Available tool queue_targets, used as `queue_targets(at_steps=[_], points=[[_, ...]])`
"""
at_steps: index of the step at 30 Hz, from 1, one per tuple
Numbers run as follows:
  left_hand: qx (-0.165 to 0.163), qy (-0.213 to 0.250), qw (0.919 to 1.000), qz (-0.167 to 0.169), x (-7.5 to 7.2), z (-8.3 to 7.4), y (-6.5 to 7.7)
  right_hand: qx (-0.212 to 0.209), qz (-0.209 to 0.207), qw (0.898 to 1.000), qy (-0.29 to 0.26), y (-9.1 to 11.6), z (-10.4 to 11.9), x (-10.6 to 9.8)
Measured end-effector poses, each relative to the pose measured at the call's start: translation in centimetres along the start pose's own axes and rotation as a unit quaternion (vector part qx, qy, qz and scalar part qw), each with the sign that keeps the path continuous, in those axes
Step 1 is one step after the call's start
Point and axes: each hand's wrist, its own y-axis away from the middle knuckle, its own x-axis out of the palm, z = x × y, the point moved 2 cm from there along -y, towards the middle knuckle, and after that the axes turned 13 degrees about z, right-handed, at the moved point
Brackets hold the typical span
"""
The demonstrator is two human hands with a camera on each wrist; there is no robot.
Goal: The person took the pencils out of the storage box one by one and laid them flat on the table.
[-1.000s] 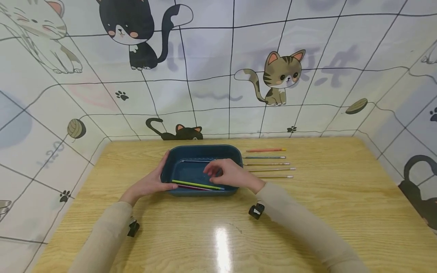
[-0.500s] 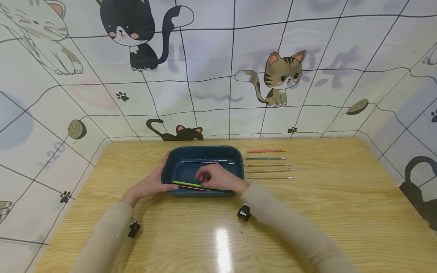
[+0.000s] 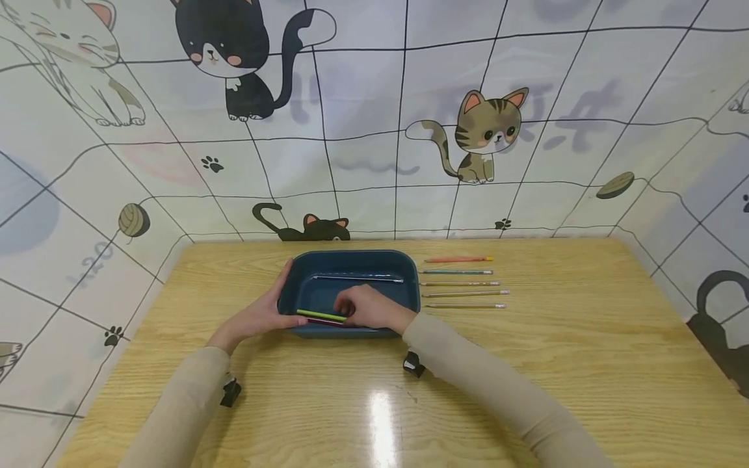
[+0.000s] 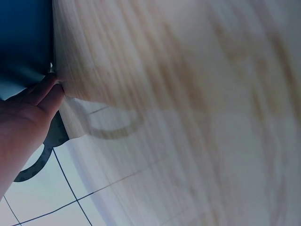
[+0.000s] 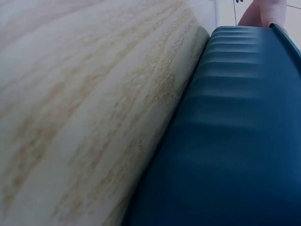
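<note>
A dark blue plastic bin (image 3: 351,257) stands on the table. My left hand (image 3: 262,317) grips its left end, thumb over the front rim and fingers along the outer side; the left wrist view shows those fingers (image 4: 47,94) against the wall. Inside, my right hand (image 3: 371,308) has curled fingers at a yellow-green pencil (image 3: 318,314), pinching it near the front wall; the pencil's right part is hidden by the hand. Just in front of it lies a dark red pencil (image 3: 324,321), partly covered too. Another thin pencil (image 3: 357,279) lies along the bin's back.
Right of the bin, several pencils lie in a row on the wooden table (image 3: 562,338), among them an orange one (image 3: 459,259) and a teal one (image 3: 459,272). Behind the table hangs a white cat-printed backdrop (image 3: 363,156). The bin's front wall (image 5: 225,141) fills much of the right wrist view.
My right hand has moved left and down within the bin, onto the yellow-green pencil, uncovering the back pencil's right end. My left hand has stayed on the bin.
</note>
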Motion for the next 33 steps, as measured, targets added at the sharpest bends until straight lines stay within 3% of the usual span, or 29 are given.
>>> queue_targets(at_steps=[13,23,33], points=[[0.001,-0.013,0.9999,-0.002,-0.3,-0.2,-0.2,0.000,0.011,1.000,-0.020,0.2,-0.1,-0.4],[0.003,0.005,1.0000,0.001,-0.1,-0.2,-0.2,-0.028,-0.043,0.998,-0.036,0.5,-0.6,-0.6],[-0.001,-0.008,1.0000,-0.002,0.0,0.0,-0.1,-0.053,-0.093,0.993,-0.053,1.2,-0.2,-1.1]])
